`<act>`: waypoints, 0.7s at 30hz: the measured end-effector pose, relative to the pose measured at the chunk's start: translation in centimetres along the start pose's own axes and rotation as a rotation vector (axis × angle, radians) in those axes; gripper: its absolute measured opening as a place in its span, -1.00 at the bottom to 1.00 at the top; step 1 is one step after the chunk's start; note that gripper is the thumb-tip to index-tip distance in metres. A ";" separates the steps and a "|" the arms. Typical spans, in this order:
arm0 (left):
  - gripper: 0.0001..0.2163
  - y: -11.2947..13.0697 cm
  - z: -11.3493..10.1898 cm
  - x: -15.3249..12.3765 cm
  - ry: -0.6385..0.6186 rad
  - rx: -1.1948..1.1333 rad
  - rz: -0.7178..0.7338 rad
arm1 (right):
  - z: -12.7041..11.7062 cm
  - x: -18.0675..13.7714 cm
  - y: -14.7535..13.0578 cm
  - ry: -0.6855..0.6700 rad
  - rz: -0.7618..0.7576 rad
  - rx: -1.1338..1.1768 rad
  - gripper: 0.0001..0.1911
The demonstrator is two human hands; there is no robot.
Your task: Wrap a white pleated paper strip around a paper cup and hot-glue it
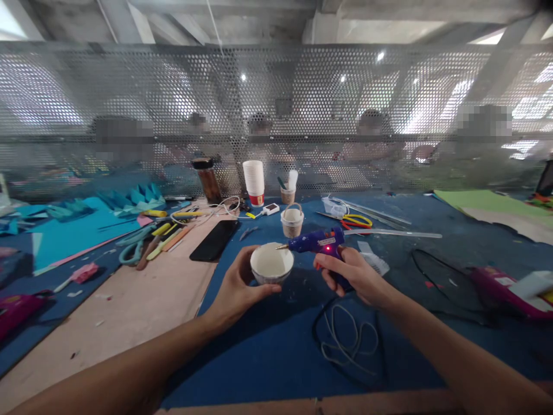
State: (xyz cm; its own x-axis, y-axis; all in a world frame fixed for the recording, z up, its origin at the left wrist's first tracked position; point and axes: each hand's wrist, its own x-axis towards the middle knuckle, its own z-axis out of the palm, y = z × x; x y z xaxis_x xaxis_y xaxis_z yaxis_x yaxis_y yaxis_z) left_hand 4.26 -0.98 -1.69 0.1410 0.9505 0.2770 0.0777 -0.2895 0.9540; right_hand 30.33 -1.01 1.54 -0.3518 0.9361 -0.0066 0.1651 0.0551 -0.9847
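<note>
My left hand (pixel 242 282) is wrapped round a small white paper cup (pixel 271 264), whose open mouth tilts toward me. In my right hand (pixel 352 271) is a blue hot glue gun (pixel 317 242) with a red light lit on its side. Its metal nozzle points left and reaches the cup's rim; whether it touches cannot be made out. A long clear glue stick (pixel 393 233) sticks out of the gun's back. Just beyond stands a small cup with a handle (pixel 292 222), like a little basket.
A stack of paper cups (pixel 254 183), a bottle (pixel 207 181) and a phone (pixel 214 240) lie ahead and left. Scissors (pixel 132 245) and markers are farther left. Yellow-handled pliers (pixel 356 221) and a coiled cord (pixel 349 340) are on the right. A perforated screen (pixel 285 92) stands behind.
</note>
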 end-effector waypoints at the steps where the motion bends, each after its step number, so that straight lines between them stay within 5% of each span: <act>1: -0.31 0.0 0.0 0.0 -0.002 0.000 -0.001 | 0.0 0.0 0.0 0.000 -0.004 -0.004 -0.58; 13: -0.33 -0.1 -0.1 0.1 0.049 0.051 0.018 | 0.0 -0.1 -0.2 0.087 -0.087 0.076 -0.60; 21: -0.34 0.4 -0.1 0.2 0.098 0.056 0.019 | 0.3 0.0 -0.1 0.035 0.001 0.178 -0.59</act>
State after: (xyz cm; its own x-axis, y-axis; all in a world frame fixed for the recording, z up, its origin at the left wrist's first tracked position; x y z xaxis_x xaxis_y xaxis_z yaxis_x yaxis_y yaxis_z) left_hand 4.25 -0.94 -1.25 0.0462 0.9503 0.3078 0.1317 -0.3113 0.9412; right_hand 30.04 -1.09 1.55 -0.3192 0.9477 -0.0046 -0.0012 -0.0052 -1.0000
